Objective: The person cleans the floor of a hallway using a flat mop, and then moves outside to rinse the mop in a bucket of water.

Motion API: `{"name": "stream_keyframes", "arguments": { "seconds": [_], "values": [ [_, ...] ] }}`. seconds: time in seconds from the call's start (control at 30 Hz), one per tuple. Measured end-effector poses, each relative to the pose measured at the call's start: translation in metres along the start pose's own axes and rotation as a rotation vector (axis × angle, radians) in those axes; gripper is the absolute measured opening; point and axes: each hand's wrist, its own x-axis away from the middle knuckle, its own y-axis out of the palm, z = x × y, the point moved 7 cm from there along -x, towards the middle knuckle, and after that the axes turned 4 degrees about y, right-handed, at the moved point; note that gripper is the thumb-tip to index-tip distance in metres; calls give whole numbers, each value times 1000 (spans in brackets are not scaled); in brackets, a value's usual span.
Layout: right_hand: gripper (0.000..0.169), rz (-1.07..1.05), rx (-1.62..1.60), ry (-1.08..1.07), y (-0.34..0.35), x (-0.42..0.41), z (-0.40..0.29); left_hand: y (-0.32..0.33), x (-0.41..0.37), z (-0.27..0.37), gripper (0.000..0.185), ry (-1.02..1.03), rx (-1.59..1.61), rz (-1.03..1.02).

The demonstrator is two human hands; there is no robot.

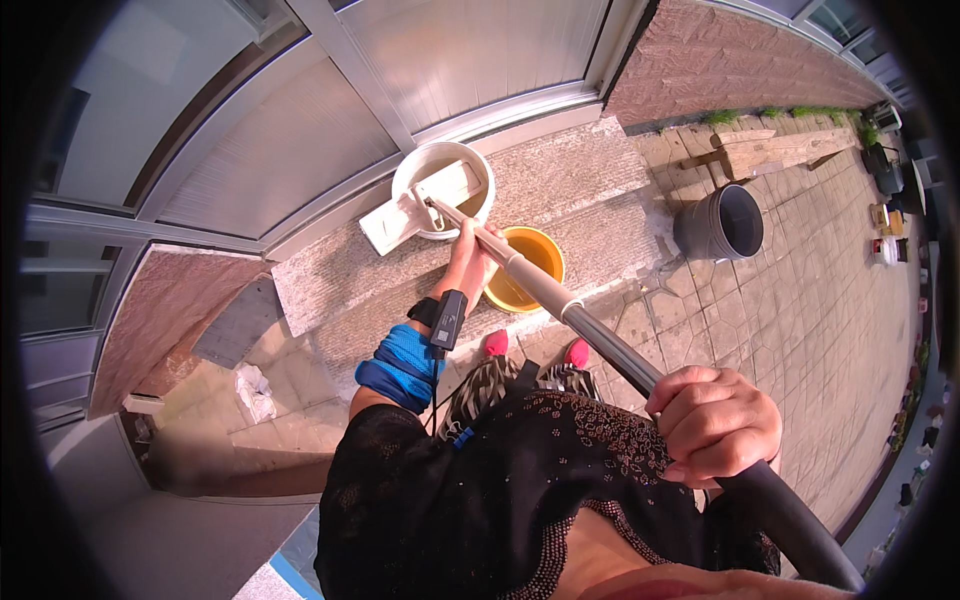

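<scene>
A flat mop with a telescopic metal pole (611,346) slants across the view. My left hand (471,259) grips the pole low down, close to the white mop head (391,225). Higher up, my right hand (716,420) is wrapped around it, beside the black grip (787,521). One part of the hinged head lies over the mouth of a white bucket (486,166), and the other juts past its rim. Whether the head touches the rim, I cannot tell. Partly hidden behind my left hand and the pole is a yellow bucket (553,259) holding liquid.
Both buckets stand on stone steps (570,165) before a framed glass door (480,60). On the paving to the right are a grey bucket (694,225) and a wooden bench (787,150). A crumpled white cloth (256,392) lies at left. My feet (496,343) are below the steps.
</scene>
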Motion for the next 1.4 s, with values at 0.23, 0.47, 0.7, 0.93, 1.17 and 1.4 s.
{"name": "stream_keyframes", "arguments": {
  "seconds": [0.23,0.47,0.7,0.93,1.17,1.4],
  "values": [
    [19,-214,-11,-120,-20,8,-66,55,65,4,20,-9,30,-80],
    [24,241,-158,131,-37,18,37,-26,-19,7,22,1,-11,160],
    [18,72,-118,-54,-43,1,-24,28,31,-8,25,32,24,-8],
    [16,121,-46,-243,-53,20,-102,111,96,0,23,-76,-13,-146],
    [19,48,-228,-46,-43,7,16,7,-15,-7,23,52,33,33],
    [24,239,-35,73,-35,19,0,23,-32,-34,20,3,22,8]
  ]
}}
